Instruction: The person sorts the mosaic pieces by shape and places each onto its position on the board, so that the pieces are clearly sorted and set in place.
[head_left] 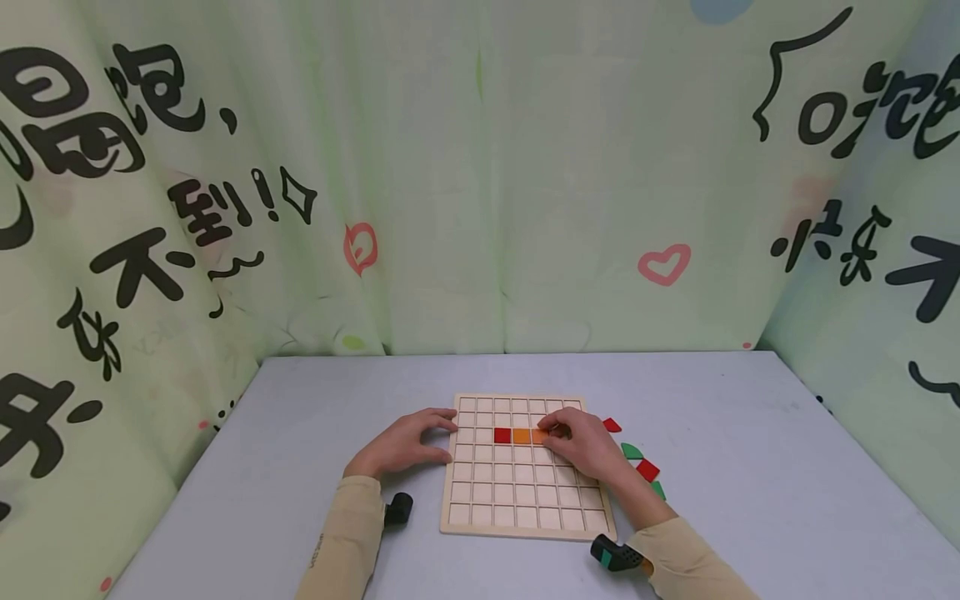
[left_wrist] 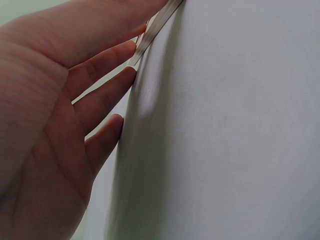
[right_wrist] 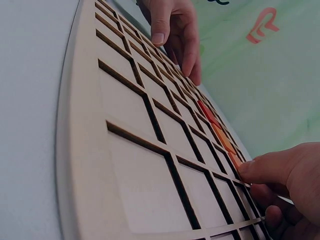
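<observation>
A square wooden grid board lies on the table. In one of its upper rows sit a red square tile and an orange square tile, side by side. My right hand pinches a second orange tile at the cell just right of them, and its thumb overlaps that tile in the right wrist view. At the board's left edge rests my left hand, thumb and fingers spread along the rim. In the left wrist view, the board's edge shows beside the fingertips.
Right of the board, partly behind my right forearm, lie loose pieces: a red piece, a green piece, a red square and another green piece. Printed curtains surround the white table at the back and sides.
</observation>
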